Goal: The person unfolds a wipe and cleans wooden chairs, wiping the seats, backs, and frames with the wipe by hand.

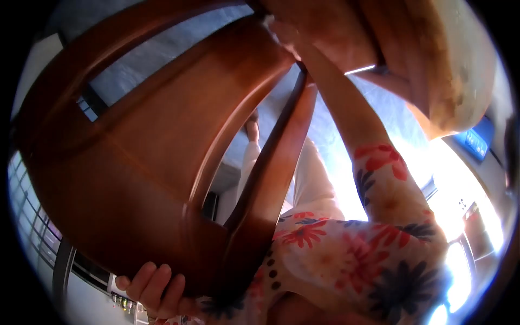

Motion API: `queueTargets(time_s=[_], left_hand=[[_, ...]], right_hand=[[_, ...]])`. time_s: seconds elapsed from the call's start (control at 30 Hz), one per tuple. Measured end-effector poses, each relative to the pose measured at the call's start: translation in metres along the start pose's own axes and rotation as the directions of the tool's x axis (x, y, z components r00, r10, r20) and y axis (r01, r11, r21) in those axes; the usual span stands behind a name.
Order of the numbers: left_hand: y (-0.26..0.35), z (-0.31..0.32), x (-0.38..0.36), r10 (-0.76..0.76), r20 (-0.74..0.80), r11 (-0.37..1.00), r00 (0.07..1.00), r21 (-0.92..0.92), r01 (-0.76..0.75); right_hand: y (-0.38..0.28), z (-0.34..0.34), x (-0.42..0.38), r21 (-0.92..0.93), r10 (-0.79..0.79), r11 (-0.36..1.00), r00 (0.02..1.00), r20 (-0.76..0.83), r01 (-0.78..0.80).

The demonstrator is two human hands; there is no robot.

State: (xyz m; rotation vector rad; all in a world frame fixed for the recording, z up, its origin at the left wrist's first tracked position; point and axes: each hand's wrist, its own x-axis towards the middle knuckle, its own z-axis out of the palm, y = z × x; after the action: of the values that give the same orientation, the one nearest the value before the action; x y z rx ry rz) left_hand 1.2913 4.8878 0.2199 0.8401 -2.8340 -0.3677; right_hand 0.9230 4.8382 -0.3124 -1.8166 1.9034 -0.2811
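Observation:
A brown, polished wooden chair back with long curved openings fills the left and middle of the head view. At its lower edge my left hand is closed, its fingers wrapped over the wood. My right arm reaches up to where the chair back narrows, near the seat; there my right hand touches the wood, holding something pale and small that I cannot make out. The fingers of that hand are blurred and partly lost against the wood.
A large light-brown wooden piece stands at the upper right, with a blue object beside it. Grey floor shows through the openings. A window grid is at the far left, and bright light comes from the right.

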Motion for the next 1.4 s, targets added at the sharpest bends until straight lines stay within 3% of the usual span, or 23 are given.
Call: queueTargets(time_s=[0.07, 0.1, 0.13, 0.23, 0.3, 0.33, 0.4, 0.47, 0.5, 0.57, 0.63, 0.7, 0.73, 0.8, 0.93, 1.0, 1.07, 1.13, 1.2, 1.27, 1.3, 1.37, 1.4], left_hand=[[0.007, -0.014, -0.002, -0.103, 0.181, 0.994, 0.978, -0.022, 0.109], [0.005, -0.016, -0.003, -0.093, 0.176, 0.995, 0.98, -0.023, 0.099], [0.004, -0.014, -0.005, -0.084, 0.174, 0.996, 0.981, -0.024, 0.09], [0.004, -0.014, -0.006, -0.099, 0.182, 0.994, 0.978, -0.024, 0.105], [0.008, -0.012, -0.004, -0.118, 0.191, 0.993, 0.975, -0.009, 0.122], [0.009, -0.014, 0.0, -0.122, 0.198, 0.992, 0.973, 0.0, 0.124], [0.012, -0.01, 0.002, -0.116, 0.159, 0.993, 0.98, -0.006, 0.119], [0.012, -0.002, 0.001, -0.098, 0.058, 0.995, 0.994, -0.026, 0.099], [0.011, 0.0, 0.0, -0.096, 0.038, 0.995, 0.995, -0.033, 0.097], [0.01, 0.003, -0.002, -0.092, -0.005, 0.994, 0.996, -0.058, 0.091], [0.005, 0.008, -0.006, -0.04, -0.032, 0.996, 0.999, -0.083, 0.037], [0.002, 0.011, -0.009, -0.017, -0.061, 0.995, 0.998, -0.1, 0.011], [0.002, 0.013, -0.008, -0.02, -0.07, 0.994, 0.997, -0.107, 0.012], [0.001, 0.012, -0.009, -0.023, -0.058, 0.993, 0.998, -0.119, 0.016], [0.007, -0.001, -0.003, -0.074, 0.074, 0.993, 0.995, -0.092, 0.08], [0.011, 0.003, -0.001, -0.106, 0.072, 0.99, 0.992, -0.085, 0.112], [0.014, 0.015, 0.0, -0.115, -0.02, 0.989, 0.993, -0.1, 0.113], [0.02, 0.013, 0.001, -0.128, 0.09, 0.988, 0.988, -0.071, 0.135], [0.026, 0.003, -0.001, -0.229, 0.155, 0.971, 0.961, -0.026, 0.236], [0.042, -0.002, 0.007, -0.416, 0.179, 0.908, 0.892, 0.029, 0.418], [0.031, -0.002, 0.004, -0.266, 0.173, 0.961, 0.948, -0.025, 0.275], [0.003, 0.004, 0.0, 0.047, 0.138, 0.991, 0.989, -0.13, -0.029], [0.002, 0.006, -0.001, 0.049, 0.125, 0.991, 0.991, -0.132, -0.033]], right_hand=[[-0.031, -0.047, -0.05, 0.377, 0.277, 0.884, 0.959, 0.055, -0.277], [-0.049, -0.073, -0.075, 0.539, 0.407, 0.75, 0.91, 0.081, -0.384], [-0.058, -0.09, -0.081, 0.554, 0.572, 0.575, 0.78, 0.255, -0.602], [-0.033, -0.075, -0.096, 0.604, 0.634, 0.44, 0.706, 0.315, -0.665], [0.011, -0.047, -0.065, 0.279, 0.368, 0.886, 0.928, 0.061, -0.37], [0.033, -0.034, -0.046, 0.045, 0.183, 0.982, 0.982, -0.041, -0.181], [-0.057, -0.138, -0.017, 0.438, 0.448, 0.806, 0.894, -0.012, -0.398], [-0.059, -0.127, 0.016, 0.096, 0.121, 0.989, 0.987, -0.104, -0.111], [-0.056, -0.124, 0.016, -0.178, -0.014, 0.984, 0.999, -0.052, 0.005], [-0.044, -0.13, 0.001, -0.644, -0.217, 0.719, 0.965, 0.147, 0.26], [-0.026, -0.115, -0.051, -0.525, -0.295, 0.787, 0.945, 0.142, 0.325], [-0.037, -0.138, -0.109, -0.562, -0.18, 0.733, 0.906, 0.383, 0.383], [-0.025, -0.128, -0.134, -0.475, -0.201, 0.799, 0.908, 0.369, 0.37], [-0.006, -0.111, -0.165, -0.524, -0.273, 0.733, 0.893, 0.357, 0.434], [-0.02, -0.142, -0.119, -0.426, -0.177, 0.817, 0.872, 0.457, 0.389], [-0.001, -0.131, -0.091, -0.478, -0.372, 0.735, 0.875, 0.309, 0.481], [-0.015, -0.14, -0.052, -0.453, -0.2, 0.799, 0.885, 0.421, 0.396], [-0.018, -0.136, -0.017, -0.482, -0.086, 0.832, 0.923, 0.376, 0.275], [-0.014, -0.122, 0.022, -0.447, -0.061, 0.882, 0.977, 0.205, 0.149], [-0.047, -0.142, 0.055, -0.27, 0.188, 0.948, 0.981, 0.043, -0.169], [-0.06, -0.151, 0.067, -0.16, 0.319, 0.935, 0.948, -0.016, -0.318], [-0.053, -0.134, 0.084, 0.103, 0.362, 0.93, 0.927, -0.095, -0.353], [-0.041, -0.115, 0.096, 0.235, 0.388, 0.906, 0.913, -0.126, -0.352]])
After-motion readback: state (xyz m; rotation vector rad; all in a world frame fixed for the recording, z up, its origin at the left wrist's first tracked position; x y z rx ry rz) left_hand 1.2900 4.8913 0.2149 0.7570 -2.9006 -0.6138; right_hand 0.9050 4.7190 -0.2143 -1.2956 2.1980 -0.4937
